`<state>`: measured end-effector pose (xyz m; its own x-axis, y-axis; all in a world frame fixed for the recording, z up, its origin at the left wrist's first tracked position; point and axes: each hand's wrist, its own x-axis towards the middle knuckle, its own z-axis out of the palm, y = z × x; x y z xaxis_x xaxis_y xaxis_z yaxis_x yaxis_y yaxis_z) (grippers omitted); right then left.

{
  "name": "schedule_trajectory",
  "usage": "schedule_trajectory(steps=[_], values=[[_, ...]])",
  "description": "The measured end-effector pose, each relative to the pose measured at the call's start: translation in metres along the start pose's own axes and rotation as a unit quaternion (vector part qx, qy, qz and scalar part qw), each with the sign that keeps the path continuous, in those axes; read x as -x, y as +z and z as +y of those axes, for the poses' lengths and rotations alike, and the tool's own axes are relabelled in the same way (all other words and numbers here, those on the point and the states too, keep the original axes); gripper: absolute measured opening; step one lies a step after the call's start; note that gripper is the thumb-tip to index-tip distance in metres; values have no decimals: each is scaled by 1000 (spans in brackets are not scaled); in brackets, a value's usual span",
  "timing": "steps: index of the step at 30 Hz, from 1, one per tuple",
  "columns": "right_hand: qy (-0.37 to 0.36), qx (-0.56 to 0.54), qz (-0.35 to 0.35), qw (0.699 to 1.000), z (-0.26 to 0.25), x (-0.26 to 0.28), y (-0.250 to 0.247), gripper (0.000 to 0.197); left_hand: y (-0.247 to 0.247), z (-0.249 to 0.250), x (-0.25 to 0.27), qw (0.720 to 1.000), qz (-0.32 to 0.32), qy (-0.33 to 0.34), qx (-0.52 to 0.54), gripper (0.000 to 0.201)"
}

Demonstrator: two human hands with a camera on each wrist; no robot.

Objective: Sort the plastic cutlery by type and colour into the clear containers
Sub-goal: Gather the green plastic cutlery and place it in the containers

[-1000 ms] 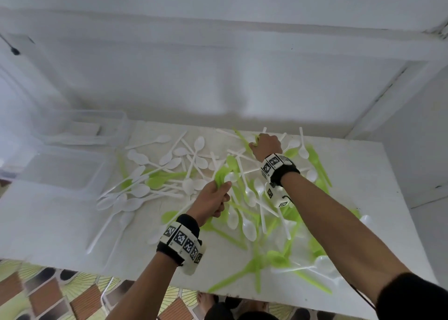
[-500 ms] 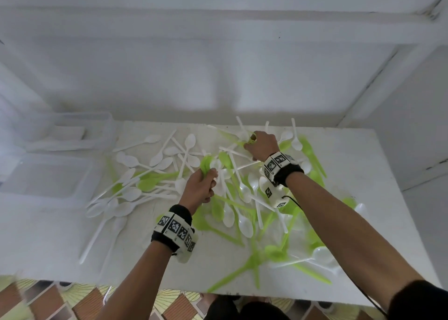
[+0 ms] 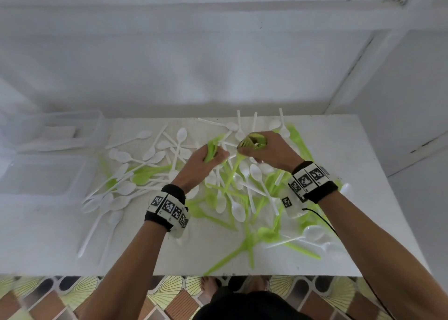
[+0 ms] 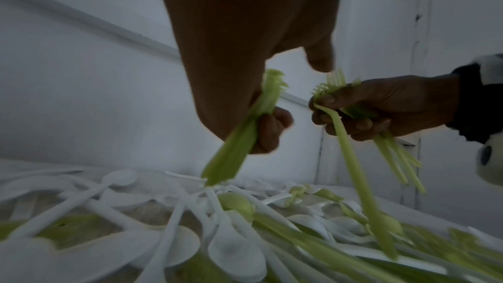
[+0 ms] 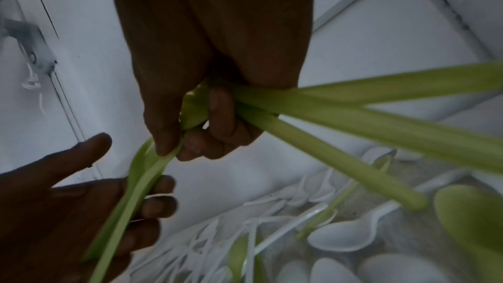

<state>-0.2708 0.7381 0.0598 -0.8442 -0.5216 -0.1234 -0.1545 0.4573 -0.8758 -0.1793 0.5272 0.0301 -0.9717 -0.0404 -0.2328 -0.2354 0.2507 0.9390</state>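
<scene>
White spoons [image 3: 155,153] and green cutlery [image 3: 244,247] lie mixed in a heap across the white table [image 3: 48,235]. My left hand [image 3: 206,158] is raised over the heap's middle and grips a bundle of green forks [image 4: 236,143] by the handles, tines up. Close to its right, my right hand [image 3: 264,150] grips another bunch of green forks [image 4: 334,87] and also pinches one long green piece [image 4: 354,163] that hangs down to the pile. In the right wrist view green handles [image 5: 354,119] fan out from the right fingers [image 5: 220,119].
Two clear containers stand at the table's left: a near one [image 3: 41,172] and a far one [image 3: 60,130] with something pale inside. The wall runs close behind the table. Patterned floor tiles [image 3: 169,295] show below the front edge.
Both hands have lifted off the pile and come together at the middle. The right hand now shows a bunch of green forks; the left still holds its green bundle.
</scene>
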Motion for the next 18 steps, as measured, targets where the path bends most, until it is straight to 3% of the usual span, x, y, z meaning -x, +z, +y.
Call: schedule_trajectory(steps=[3,5,7,9,12,15,18], values=[[-3,-27,-5,1000,-3,4,12,23,10,2,1,992,-109,15,-61,22],[4,-50,28,998,-1,6,20,25,15,-2,4,994,-100,30,-20,17],[27,-31,41,998,8,10,25,30,15,-10,4,997,-52,15,49,20],[48,115,-2,992,26,18,32,32,11,-19,6,997,-19,-3,80,20],[67,287,-114,949,54,38,53,32,4,-32,14,993,-16,-66,96,20],[72,321,-121,937,67,51,65,38,7,-40,27,995,10,-89,-32,32],[73,335,-97,935,69,54,67,38,23,-47,51,980,-8,6,-197,30]])
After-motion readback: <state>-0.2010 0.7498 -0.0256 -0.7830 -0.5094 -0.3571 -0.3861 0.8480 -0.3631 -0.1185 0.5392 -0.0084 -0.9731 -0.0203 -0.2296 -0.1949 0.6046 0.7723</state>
